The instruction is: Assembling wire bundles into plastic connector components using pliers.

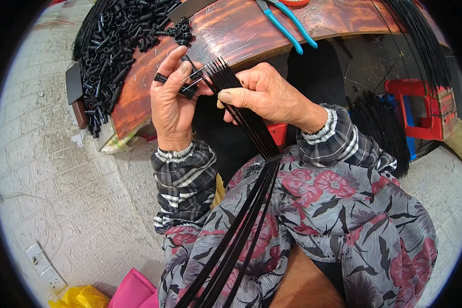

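Note:
My left hand [173, 110] is closed around several small black plastic tube-like pieces [189, 92], its thumb and fingertips at the tips of some thin black rods. My right hand [274, 96] pinches those rods [256, 133] between thumb and fingers, just below their bare silver ends. They fan out side by side, then run down across my lap in long black strands. One dark tube piece is between my left fingers, close to the metal tips; whether any tip is inside it I cannot tell. A flower-patterned cloth [333, 190] covers my lap under the strands.
A heap of black plastic pieces [105, 51] covers the left of the wooden table [220, 38], beside a wide blade [190, 9]. Blue-handled pliers [287, 23] lie at the table's edge. More black strands [416, 38] hang at right, near a red stool [418, 115].

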